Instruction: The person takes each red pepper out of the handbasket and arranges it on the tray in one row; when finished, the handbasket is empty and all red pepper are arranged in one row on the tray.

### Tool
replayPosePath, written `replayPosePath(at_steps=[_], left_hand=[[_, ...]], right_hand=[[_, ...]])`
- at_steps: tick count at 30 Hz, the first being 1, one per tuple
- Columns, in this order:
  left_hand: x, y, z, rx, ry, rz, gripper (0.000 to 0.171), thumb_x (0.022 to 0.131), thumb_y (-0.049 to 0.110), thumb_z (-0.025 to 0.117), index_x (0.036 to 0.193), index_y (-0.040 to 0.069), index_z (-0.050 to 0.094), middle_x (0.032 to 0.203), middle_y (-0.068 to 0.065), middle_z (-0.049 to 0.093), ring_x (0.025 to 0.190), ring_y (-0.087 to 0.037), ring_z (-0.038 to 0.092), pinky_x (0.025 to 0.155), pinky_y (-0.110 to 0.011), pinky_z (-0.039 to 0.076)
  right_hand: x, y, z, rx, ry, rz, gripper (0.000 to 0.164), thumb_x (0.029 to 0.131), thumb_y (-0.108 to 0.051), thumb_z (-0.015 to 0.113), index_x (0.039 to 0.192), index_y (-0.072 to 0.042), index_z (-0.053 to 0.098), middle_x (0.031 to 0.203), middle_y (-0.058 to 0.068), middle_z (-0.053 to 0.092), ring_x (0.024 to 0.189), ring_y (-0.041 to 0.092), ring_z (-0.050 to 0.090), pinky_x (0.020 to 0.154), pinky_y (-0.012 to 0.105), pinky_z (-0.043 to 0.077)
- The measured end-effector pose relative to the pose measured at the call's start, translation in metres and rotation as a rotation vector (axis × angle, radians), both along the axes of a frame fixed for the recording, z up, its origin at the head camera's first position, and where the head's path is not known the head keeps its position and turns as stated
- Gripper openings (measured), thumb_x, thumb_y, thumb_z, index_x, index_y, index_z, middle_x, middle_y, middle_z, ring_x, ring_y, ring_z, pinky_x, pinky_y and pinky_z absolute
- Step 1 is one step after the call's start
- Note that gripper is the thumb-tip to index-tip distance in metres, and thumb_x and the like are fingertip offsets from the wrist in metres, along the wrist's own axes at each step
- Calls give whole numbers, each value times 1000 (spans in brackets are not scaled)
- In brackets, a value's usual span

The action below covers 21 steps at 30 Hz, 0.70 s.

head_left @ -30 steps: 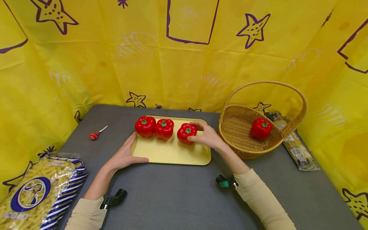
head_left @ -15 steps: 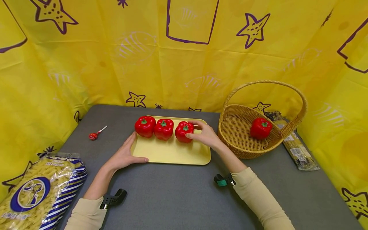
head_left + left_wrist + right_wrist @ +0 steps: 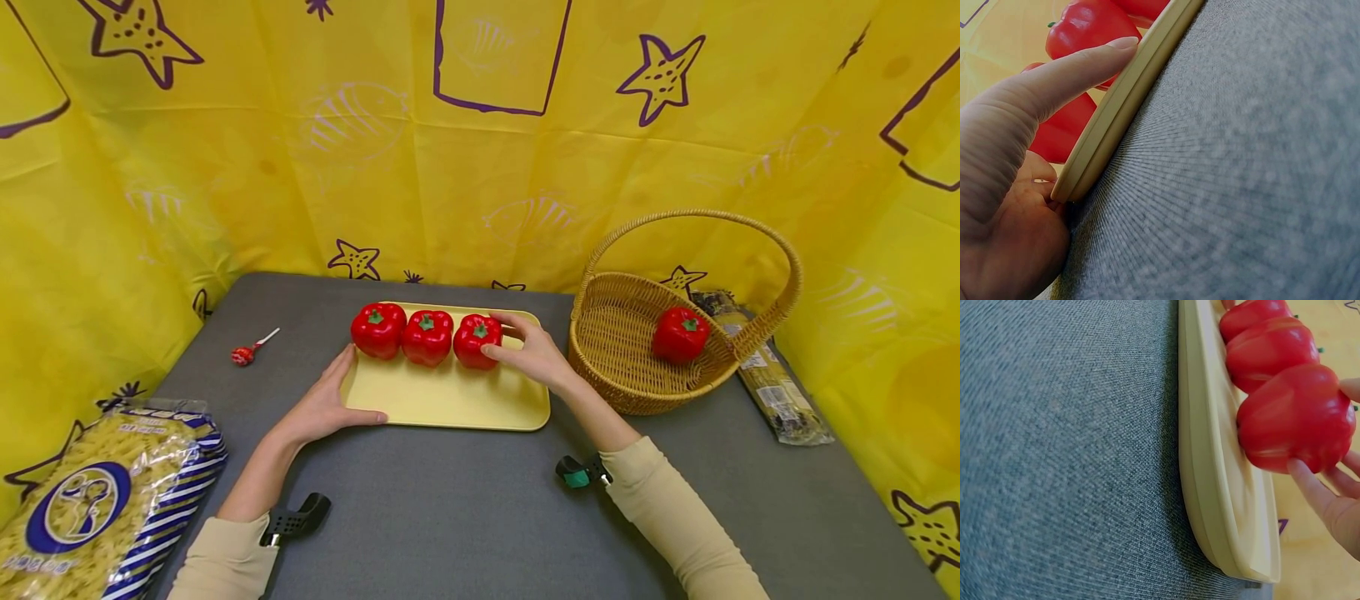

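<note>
Three red bell peppers stand in a row on a pale yellow tray (image 3: pixel 450 404): a left one (image 3: pixel 378 332), a middle one (image 3: pixel 427 339) and a right one (image 3: pixel 474 343). My right hand (image 3: pixel 532 354) holds the right pepper between thumb and fingers; in the right wrist view this pepper (image 3: pixel 1297 419) is close beside its neighbour (image 3: pixel 1272 353). At the tray's front left corner is my left hand (image 3: pixel 322 404), fingers along the left side and thumb on the front rim. The left wrist view has that thumb (image 3: pixel 1079 75) lying straight against the rim (image 3: pixel 1122 103).
Right of the tray stands a wicker basket (image 3: pixel 622 342) with a tall handle and another red pepper (image 3: pixel 681 335) inside. Behind it lies a clear packet (image 3: pixel 783 400). A lollipop (image 3: pixel 243 356) and a large pasta bag (image 3: pixel 120 500) lie at left. Yellow cloth (image 3: pixel 450 183) hangs behind.
My right hand has moved the right pepper leftward on the tray, closing most of the gap to the middle pepper. The left hand stays at the tray corner.
</note>
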<state>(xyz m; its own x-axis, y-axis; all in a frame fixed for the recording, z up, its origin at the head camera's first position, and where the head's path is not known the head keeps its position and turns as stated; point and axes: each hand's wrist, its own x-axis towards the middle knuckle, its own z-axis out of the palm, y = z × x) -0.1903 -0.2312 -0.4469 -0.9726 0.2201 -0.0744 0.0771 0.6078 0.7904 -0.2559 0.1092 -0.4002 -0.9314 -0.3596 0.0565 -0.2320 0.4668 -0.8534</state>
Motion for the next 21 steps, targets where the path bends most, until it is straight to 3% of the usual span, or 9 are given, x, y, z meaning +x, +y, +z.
replayPosePath(at_steps=[11,21], left_hand=[[0,1,-2,-5,-1,2,130,69,43,86,157,8,-2,161,-19,0,145,-43,6,109,-69,11],[0,0,-1,-7,5,-2,129,69,43,87,157,8,-1,161,-19,1,144,-43,7,108,-69,12]], right_hand=[[0,0,-1,17,31,49,66,89,-30,72,147,-15,44,144,7,50,132,29,46,106,47,38],[1,0,-2,-4,4,66,74,88,-28,73,152,-14,36,151,7,41,135,31,42,102,46,43]])
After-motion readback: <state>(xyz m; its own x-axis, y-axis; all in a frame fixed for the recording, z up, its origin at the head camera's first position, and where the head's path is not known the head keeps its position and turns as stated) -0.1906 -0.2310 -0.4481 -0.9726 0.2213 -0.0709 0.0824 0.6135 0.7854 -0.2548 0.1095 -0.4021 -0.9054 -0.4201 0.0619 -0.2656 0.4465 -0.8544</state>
